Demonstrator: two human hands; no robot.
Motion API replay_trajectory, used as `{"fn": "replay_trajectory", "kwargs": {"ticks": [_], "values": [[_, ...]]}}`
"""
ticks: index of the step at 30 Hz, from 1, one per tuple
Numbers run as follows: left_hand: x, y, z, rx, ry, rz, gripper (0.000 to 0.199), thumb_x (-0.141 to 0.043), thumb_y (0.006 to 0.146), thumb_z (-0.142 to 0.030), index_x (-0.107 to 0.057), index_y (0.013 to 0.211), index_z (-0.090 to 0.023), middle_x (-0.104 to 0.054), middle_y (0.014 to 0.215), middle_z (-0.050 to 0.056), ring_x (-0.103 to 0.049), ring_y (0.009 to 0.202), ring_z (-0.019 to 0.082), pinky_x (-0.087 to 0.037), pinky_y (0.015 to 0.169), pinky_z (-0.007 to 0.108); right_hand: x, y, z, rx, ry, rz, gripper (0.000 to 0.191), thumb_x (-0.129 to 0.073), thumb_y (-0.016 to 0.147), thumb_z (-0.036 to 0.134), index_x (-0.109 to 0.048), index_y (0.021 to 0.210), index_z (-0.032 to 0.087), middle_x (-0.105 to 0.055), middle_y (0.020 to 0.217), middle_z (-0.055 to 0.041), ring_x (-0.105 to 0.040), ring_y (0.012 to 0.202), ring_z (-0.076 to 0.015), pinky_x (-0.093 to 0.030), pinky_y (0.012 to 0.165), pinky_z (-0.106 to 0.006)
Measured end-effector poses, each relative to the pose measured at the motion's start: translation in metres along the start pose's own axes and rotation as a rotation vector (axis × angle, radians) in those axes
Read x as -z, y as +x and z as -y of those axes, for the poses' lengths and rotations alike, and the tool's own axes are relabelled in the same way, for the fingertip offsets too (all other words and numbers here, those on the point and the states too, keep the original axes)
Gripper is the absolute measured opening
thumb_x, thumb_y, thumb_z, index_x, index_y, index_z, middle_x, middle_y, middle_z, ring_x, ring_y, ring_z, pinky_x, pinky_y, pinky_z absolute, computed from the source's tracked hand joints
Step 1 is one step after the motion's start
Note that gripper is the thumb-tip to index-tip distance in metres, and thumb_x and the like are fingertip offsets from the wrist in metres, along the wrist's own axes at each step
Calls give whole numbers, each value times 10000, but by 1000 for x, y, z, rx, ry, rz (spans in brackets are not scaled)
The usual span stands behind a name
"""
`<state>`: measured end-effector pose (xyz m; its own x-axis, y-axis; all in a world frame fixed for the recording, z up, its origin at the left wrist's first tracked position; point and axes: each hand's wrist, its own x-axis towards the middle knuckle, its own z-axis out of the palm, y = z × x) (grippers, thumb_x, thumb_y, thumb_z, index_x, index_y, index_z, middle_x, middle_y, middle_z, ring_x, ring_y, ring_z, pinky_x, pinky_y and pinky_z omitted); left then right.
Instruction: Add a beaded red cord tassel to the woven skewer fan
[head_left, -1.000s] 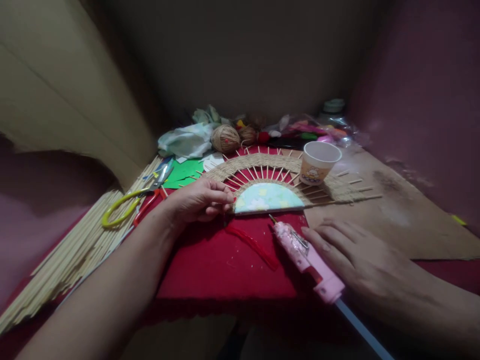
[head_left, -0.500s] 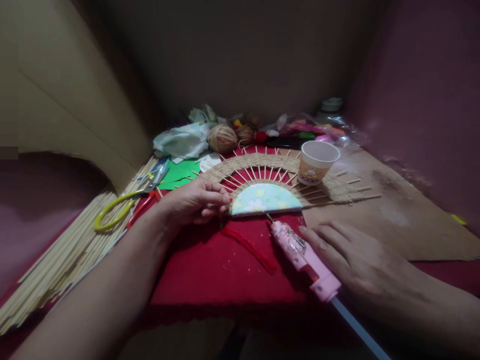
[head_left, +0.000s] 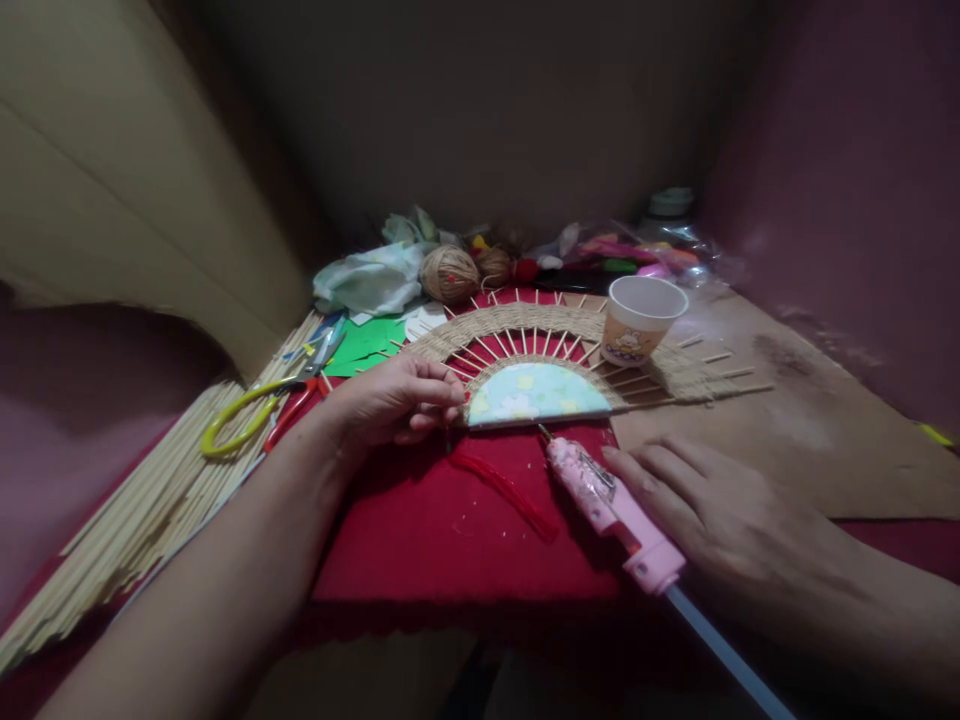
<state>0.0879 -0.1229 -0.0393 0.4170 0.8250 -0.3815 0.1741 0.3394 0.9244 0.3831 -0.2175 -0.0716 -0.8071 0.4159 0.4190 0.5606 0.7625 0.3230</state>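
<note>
My left hand (head_left: 397, 400) is closed in a pinch at the left corner of a woven half-round fan (head_left: 517, 320). Between its fingertips is the top of a red tassel (head_left: 510, 493), whose strands lie on the red cloth. Pale blue floral fabric (head_left: 536, 392) covers the fan's inner half circle. A pink glue gun (head_left: 619, 515) with a long glue stick lies below the fabric, its nozzle close to the lower edge. My right hand (head_left: 705, 500) rests palm down beside the gun, fingers extended, fingertips close to the gun's body.
A paper cup (head_left: 641, 320) stands on the fan's right part, over brown cardboard (head_left: 795, 450). At left lie scissors (head_left: 244, 420), green sheets (head_left: 364, 345) and many thin sticks (head_left: 142, 510). Twine balls (head_left: 450, 275), cloth and a jar (head_left: 671, 205) sit behind.
The camera view has shifted slightly, so everything appears a little farther right. Both hands keep the same pose, and nothing has been taken hold of or let go.
</note>
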Motion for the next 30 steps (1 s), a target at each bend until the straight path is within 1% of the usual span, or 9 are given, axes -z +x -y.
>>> {"fn": "replay_trajectory", "kwargs": {"ticks": [4,9,13,16,25,30], "values": [[-1,0,0,4,-12,7,139,-641,728,-117,-607,594,-101,-535,475,8,-297,293,16,-237,249,113,-1,0,0,-3,-10,-9,404,-382,804,24,-515,1177,-59,-667,966,-221,-610,845,-296,-528,697,-410],[-2,-1,0,-2,-18,0,135,-652,727,-124,-608,600,-107,-531,470,4,-284,300,18,-224,248,109,0,2,0,1,-29,-22,395,-382,802,23,-525,1160,-62,-673,935,-211,-608,828,-289,-518,698,-403],[-1,0,1,0,-13,10,149,-651,731,-126,-608,589,-107,-506,445,-3,-279,297,17,-220,251,108,1,4,1,-6,-38,-26,391,-368,810,21,-534,1154,-61,-672,946,-213,-602,853,-284,-512,713,-398],[-1,1,1,-5,-13,8,137,-651,727,-118,-609,596,-109,-528,468,3,-280,296,14,-219,249,107,1,4,1,-3,-41,-20,396,-368,804,27,-542,1148,-64,-671,940,-215,-596,843,-278,-509,717,-399],[-1,1,0,3,5,-7,77,-650,696,-117,-604,633,-112,-577,570,28,-315,316,9,-237,258,107,-1,4,1,-2,-21,2,391,-386,803,23,-563,1135,-84,-665,879,-214,-593,781,-293,-516,667,-413],[-1,1,1,1,10,-4,82,-651,702,-125,-604,636,-113,-575,577,29,-313,321,8,-234,256,109,-2,3,1,4,-28,2,393,-401,809,31,-563,1146,-92,-658,948,-242,-587,835,-312,-515,704,-427]]}}
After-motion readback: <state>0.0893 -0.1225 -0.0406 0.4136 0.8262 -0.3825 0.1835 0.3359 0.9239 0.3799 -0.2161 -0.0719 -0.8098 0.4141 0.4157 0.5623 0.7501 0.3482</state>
